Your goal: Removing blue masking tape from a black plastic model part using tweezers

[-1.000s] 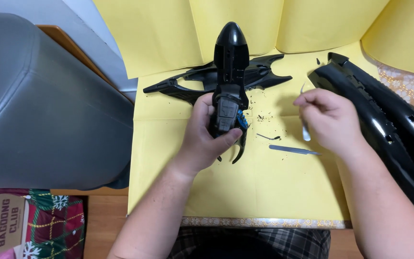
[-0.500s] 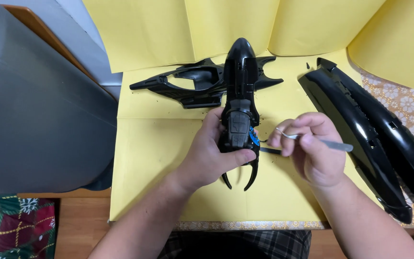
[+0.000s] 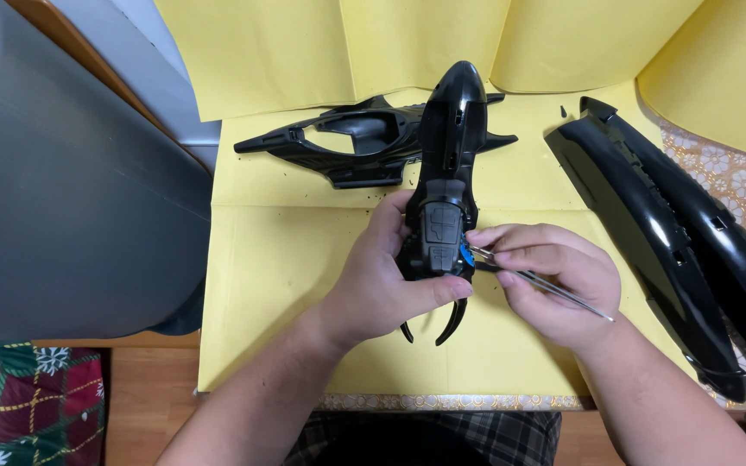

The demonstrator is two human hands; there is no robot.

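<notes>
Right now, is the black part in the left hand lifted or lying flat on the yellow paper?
Lifted: the left hand grips the black part tilted above the yellow paper.

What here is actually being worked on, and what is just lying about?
In use:
left hand gripping the black pod-shaped part
right hand holding metal tweezers at a small blue piece

Lying about:
black frame piece
two long black shells
yellow paper
grey cushion

R hand (image 3: 554, 280) left the yellow sheet (image 3: 287, 259), picked up the metal tweezers (image 3: 546, 283) and brought the tips to the blue part (image 3: 466, 255) on the black housing (image 3: 444, 207); L hand (image 3: 382, 280) shifted housing slightly toward centre
</notes>
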